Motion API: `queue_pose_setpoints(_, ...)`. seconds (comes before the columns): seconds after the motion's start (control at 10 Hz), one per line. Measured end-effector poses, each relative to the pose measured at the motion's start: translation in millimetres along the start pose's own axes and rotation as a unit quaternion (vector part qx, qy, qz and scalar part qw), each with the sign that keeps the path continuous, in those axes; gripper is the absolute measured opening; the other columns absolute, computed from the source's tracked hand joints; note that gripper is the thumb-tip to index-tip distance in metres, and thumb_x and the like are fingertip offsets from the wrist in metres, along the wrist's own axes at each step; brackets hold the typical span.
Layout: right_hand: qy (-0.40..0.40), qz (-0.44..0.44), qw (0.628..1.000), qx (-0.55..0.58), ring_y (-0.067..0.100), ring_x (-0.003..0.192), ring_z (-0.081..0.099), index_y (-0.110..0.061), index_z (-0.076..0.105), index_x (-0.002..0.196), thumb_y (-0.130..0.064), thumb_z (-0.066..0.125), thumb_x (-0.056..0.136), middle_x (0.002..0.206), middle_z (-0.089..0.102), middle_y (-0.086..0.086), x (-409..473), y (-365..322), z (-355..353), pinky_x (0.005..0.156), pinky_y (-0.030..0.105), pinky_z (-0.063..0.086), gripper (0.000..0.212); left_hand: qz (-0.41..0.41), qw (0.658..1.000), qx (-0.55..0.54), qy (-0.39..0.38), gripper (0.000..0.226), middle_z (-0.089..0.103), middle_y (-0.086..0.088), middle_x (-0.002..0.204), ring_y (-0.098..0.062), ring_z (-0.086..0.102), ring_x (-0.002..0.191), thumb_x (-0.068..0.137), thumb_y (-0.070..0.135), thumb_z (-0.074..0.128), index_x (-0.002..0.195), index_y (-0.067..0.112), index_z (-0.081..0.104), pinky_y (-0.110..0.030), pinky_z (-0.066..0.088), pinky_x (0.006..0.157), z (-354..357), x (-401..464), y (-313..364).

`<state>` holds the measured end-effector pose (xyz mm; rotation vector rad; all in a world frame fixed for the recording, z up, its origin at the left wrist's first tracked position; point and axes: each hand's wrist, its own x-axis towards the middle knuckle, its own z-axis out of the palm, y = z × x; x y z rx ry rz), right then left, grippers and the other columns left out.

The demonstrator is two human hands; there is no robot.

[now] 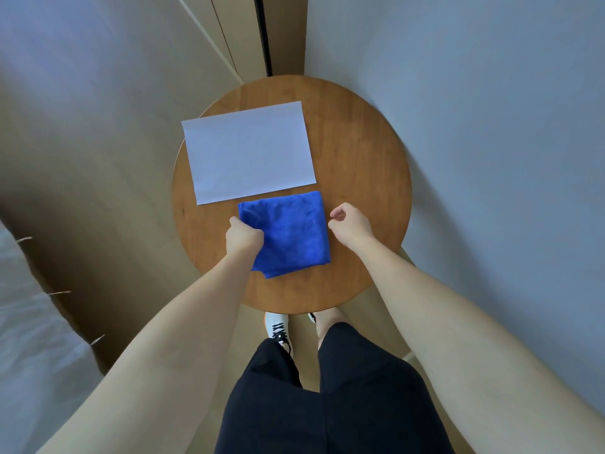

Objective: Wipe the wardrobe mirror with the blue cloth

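Two hands reach over a small round table (370, 191). Near its front edge lies the blue cloth (291, 234), folded flat, its long side running front to back. The left hand (244, 235) sits on the cloth's left edge, fingers curled round the fold, so it is the nearer hand for the lift. The right hand (350, 222) hangs just beside the right edge, loosely curled, holding nothing. Farther back, toward the table's far left edge, lies a white sheet of paper (248, 150). No container or mirror shows.
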<state>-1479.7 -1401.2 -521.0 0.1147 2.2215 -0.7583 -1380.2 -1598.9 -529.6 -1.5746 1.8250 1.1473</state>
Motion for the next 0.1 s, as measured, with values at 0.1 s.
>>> queue_pose_setpoints(0.1, 0.010, -0.012, 1.000, 0.006, 0.014, 0.090, 0.057, -0.015, 0.061, 0.108, -0.011, 0.055, 0.090, 0.101, 0.059, -0.005, -16.3, -11.3, 0.6, 0.073, 0.025, 0.043, 0.019, 0.055, 0.998, 0.032, 0.013, 0.029, 0.057, -0.007, 0.103, -0.026, 0.057, 0.082, 0.082, 0.007, 0.048, 0.112, 0.010, 0.048, -0.035, 0.046, 0.062, -11.7, -12.1, -8.0)
